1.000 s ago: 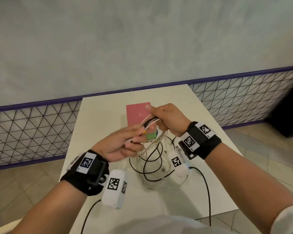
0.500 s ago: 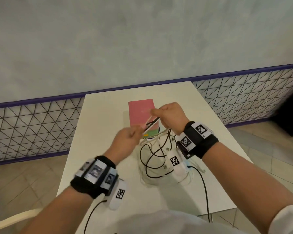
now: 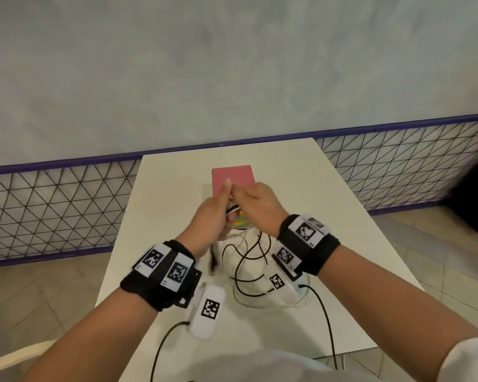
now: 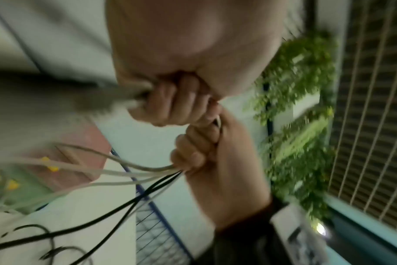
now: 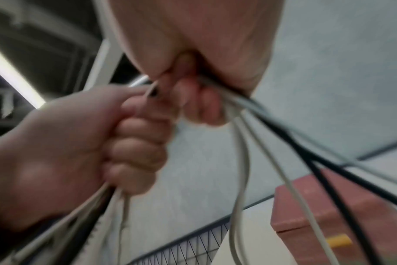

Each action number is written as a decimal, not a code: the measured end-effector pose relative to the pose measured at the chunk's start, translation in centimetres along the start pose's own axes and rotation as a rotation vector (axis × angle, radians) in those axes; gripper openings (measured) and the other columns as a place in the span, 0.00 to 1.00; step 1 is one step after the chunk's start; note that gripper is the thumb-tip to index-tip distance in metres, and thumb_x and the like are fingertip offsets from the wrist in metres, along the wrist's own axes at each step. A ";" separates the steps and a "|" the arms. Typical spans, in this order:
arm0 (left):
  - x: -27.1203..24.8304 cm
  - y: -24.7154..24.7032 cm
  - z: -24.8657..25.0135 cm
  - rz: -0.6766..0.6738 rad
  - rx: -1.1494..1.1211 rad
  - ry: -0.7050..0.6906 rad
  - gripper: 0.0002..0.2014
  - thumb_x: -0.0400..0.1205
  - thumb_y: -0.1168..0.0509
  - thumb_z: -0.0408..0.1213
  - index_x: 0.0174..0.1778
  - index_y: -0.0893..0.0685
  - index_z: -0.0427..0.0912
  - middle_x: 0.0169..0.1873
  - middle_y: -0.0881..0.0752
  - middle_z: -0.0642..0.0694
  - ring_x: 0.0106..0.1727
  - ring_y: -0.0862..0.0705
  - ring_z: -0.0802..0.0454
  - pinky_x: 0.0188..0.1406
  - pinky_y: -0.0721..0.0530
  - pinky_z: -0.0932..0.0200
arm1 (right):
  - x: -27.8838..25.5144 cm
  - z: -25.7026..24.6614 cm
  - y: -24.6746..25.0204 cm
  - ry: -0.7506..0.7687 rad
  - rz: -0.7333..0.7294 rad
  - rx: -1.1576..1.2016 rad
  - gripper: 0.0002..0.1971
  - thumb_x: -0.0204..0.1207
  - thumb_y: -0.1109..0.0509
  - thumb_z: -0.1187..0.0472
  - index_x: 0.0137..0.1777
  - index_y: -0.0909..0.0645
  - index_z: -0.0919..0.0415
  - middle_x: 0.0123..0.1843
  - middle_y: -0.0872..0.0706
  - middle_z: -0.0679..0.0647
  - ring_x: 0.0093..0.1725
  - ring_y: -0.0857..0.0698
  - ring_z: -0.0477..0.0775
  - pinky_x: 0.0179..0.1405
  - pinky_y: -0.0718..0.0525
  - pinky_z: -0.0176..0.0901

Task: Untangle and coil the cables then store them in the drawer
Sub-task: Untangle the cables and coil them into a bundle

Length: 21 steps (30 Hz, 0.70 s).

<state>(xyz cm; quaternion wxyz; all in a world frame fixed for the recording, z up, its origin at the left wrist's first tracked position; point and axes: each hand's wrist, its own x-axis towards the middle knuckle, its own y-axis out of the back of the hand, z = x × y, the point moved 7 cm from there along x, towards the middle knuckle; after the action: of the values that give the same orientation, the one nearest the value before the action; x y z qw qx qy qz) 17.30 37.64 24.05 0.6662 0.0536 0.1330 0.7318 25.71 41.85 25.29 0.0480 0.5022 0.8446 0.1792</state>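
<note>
The cables (image 3: 249,260) are clenched by both the left hand (image 3: 214,213) and right hand (image 3: 255,201) above the table (image 3: 160,205) centre; untangling is judged underway, with strand separation required next.

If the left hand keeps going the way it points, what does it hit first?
Probably the pink rectangular box on the white table; the left hand, gripping the white and black cables, points toward it. Depth is unclear.

The cables (image 3: 243,260) look like smooth rubbery plastic, some white, some matt black. The table (image 3: 174,194) has a plain matt white top. The pink box (image 3: 232,176) seems matt plastic. The wristbands (image 3: 319,252) are black cloth carrying glossy white plastic tags.
</note>
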 end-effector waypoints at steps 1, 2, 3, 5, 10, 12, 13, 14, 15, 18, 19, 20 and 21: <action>0.0 0.9 0.5 0.070 -0.011 0.004 0.30 0.85 0.49 0.59 0.18 0.26 0.49 0.10 0.32 0.55 0.14 0.37 0.58 0.18 0.39 0.65 | 0.2 0.7 0.1 -0.064 -0.058 0.081 0.28 0.84 0.43 0.50 0.24 0.24 0.62 0.19 0.22 0.53 0.23 0.23 0.61 0.32 0.22 0.46; 0.0 2.2 1.0 0.142 -0.029 0.008 0.30 0.83 0.42 0.56 0.14 0.28 0.49 0.10 0.33 0.56 0.13 0.38 0.59 0.19 0.41 0.64 | 0.2 1.5 0.4 -0.121 -0.105 0.085 0.30 0.83 0.44 0.44 0.20 0.28 0.59 0.16 0.27 0.51 0.21 0.26 0.56 0.33 0.23 0.44; 0.1 3.8 1.4 0.222 -0.056 0.007 0.31 0.81 0.37 0.54 0.11 0.29 0.48 0.10 0.34 0.56 0.13 0.39 0.58 0.19 0.42 0.63 | 0.0 2.4 0.8 -0.173 -0.122 0.030 0.32 0.81 0.44 0.39 0.18 0.32 0.57 0.16 0.30 0.51 0.21 0.27 0.53 0.34 0.23 0.43; 0.0 6.8 1.9 0.321 -0.047 -0.013 0.31 0.78 0.32 0.52 0.10 0.31 0.47 0.14 0.36 0.53 0.17 0.41 0.54 0.20 0.43 0.61 | -0.5 4.4 2.3 -0.295 -0.054 -0.088 0.32 0.76 0.41 0.33 0.19 0.36 0.57 0.19 0.32 0.52 0.20 0.31 0.50 0.32 0.28 0.41; -2.0 4.6 -0.9 0.130 0.570 -0.277 0.32 0.79 0.46 0.65 0.19 0.37 0.43 0.16 0.41 0.50 0.18 0.39 0.55 0.19 0.40 0.62 | 0.0 2.8 6.4 -0.172 0.272 0.269 0.26 0.72 0.25 0.64 0.15 0.32 0.56 0.20 0.36 0.52 0.20 0.37 0.49 0.26 0.36 0.41; -1.9 3.5 -4.4 0.058 0.599 -0.249 0.33 0.76 0.55 0.72 0.19 0.40 0.46 0.16 0.40 0.50 0.19 0.38 0.54 0.25 0.40 0.56 | 0.3 1.3 6.1 -0.074 0.274 0.287 0.25 0.68 0.27 0.72 0.18 0.36 0.58 0.19 0.40 0.50 0.20 0.40 0.49 0.23 0.38 0.38; -1.4 3.5 -5.8 0.046 0.571 -0.227 0.33 0.75 0.57 0.73 0.19 0.39 0.46 0.17 0.38 0.50 0.20 0.38 0.55 0.26 0.39 0.55 | 0.4 0.7 5.5 -0.041 0.252 0.218 0.25 0.68 0.28 0.73 0.19 0.39 0.57 0.19 0.42 0.49 0.20 0.41 0.48 0.23 0.38 0.37; -0.8 3.7 -6.5 0.036 0.559 -0.180 0.34 0.75 0.58 0.73 0.20 0.36 0.45 0.18 0.35 0.48 0.21 0.35 0.53 0.29 0.36 0.54 | 0.4 0.5 4.9 -0.020 0.230 0.136 0.25 0.69 0.29 0.72 0.19 0.40 0.57 0.20 0.43 0.49 0.20 0.42 0.47 0.24 0.38 0.36; -0.2 3.9 -6.8 0.025 0.547 -0.131 0.36 0.74 0.59 0.73 0.21 0.30 0.43 0.20 0.29 0.45 0.24 0.30 0.49 0.32 0.32 0.53 | 0.3 0.4 4.3 -0.013 0.204 0.066 0.25 0.71 0.29 0.69 0.20 0.40 0.57 0.20 0.43 0.51 0.19 0.42 0.46 0.27 0.37 0.37; 0.8 3.6 -4.7 -0.024 0.428 -0.064 0.39 0.76 0.61 0.69 0.37 0.16 0.39 0.36 0.15 0.42 0.38 0.18 0.51 0.46 0.28 0.52 | 0.2 0.3 2.2 0.023 0.106 -0.177 0.26 0.78 0.33 0.58 0.20 0.37 0.60 0.20 0.39 0.55 0.20 0.37 0.50 0.28 0.35 0.42; 1.0 2.8 -3.6 -0.068 0.347 -0.038 0.39 0.78 0.61 0.69 0.40 0.14 0.41 0.38 0.12 0.44 0.39 0.16 0.52 0.49 0.25 0.53 | 0.1 0.1 1.4 0.031 0.085 -0.247 0.27 0.80 0.36 0.56 0.19 0.36 0.60 0.19 0.37 0.52 0.20 0.36 0.51 0.27 0.35 0.43; 1.1 1.7 -2.4 -0.119 0.285 -0.014 0.38 0.81 0.61 0.68 0.39 0.14 0.43 0.33 0.12 0.48 0.36 0.15 0.53 0.46 0.22 0.56 | 0.0 -0.3 0.7 0.043 0.074 -0.262 0.28 0.82 0.38 0.56 0.18 0.36 0.57 0.17 0.34 0.49 0.19 0.34 0.48 0.26 0.35 0.41; 1.1 0.9 -1.0 -0.134 0.247 -0.009 0.36 0.84 0.61 0.64 0.34 0.16 0.43 0.24 0.15 0.51 0.27 0.18 0.56 0.37 0.21 0.59 | 0.1 -0.3 0.4 0.028 0.066 -0.220 0.27 0.82 0.39 0.57 0.18 0.34 0.54 0.16 0.30 0.47 0.18 0.31 0.44 0.25 0.34 0.40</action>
<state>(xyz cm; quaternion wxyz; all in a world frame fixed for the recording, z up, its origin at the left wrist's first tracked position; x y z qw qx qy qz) 16.02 38.57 23.21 0.7026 0.1295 0.2223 0.6634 25.91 42.05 25.72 0.0850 0.5188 0.8035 0.2793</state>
